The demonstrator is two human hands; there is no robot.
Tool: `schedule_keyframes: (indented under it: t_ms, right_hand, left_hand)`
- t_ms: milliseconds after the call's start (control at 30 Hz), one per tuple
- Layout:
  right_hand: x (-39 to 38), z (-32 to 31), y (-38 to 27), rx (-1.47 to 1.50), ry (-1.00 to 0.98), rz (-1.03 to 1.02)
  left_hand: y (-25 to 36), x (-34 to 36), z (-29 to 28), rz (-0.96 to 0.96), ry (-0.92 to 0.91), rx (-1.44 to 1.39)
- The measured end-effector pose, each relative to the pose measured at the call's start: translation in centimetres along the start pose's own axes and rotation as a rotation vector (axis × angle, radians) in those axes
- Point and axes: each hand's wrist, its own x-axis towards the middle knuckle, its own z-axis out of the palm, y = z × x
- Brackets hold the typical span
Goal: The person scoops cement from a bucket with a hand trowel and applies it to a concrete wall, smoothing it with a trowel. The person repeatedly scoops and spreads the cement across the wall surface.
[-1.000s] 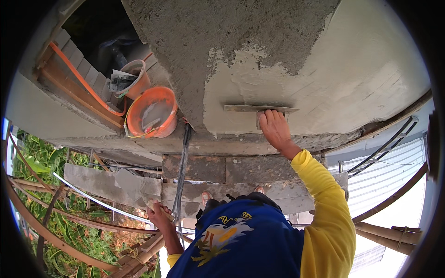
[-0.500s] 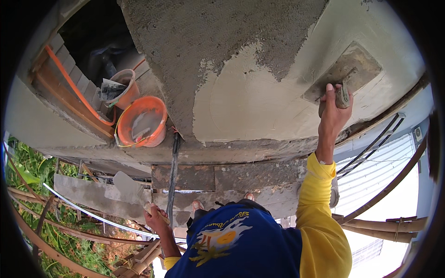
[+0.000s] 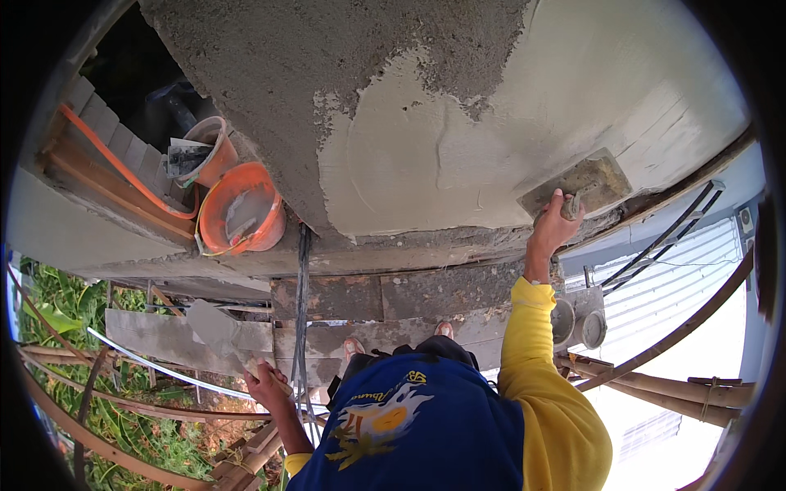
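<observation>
My right hand is closed around the handle of a plastering trowel, whose flat rectangular blade lies against the lower right of the wall. Around that blade spreads a smooth, pale wet-looking coat; a ridge runs down through it. To its upper left the wall is rough, darker grey plaster. Low on the left, away from the wall, my left hand grips the handle of a second trowel with a broad grey blade. That blade is hard to tell from the plank behind it.
An orange bucket with grey mix and a smaller bucket with tools stand on the ledge at left. Dark cables hang beside them. My feet are on scaffold planks. Bamboo poles cross at right, near round containers.
My right hand and the plastering trowel have moved down and left along the wall. My left hand keeps its trowel at about the same place. The whole view has shifted slightly.
</observation>
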Motion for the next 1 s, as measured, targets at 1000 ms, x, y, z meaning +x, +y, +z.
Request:
schedule_keyframes:
  t_ms: [1000]
  right_hand:
    - [14.2,1.0,-25.4,-0.54,-0.323,-0.776]
  left_hand:
    - [-5.9,-7.9,8.4,-0.221,-0.564,0.375]
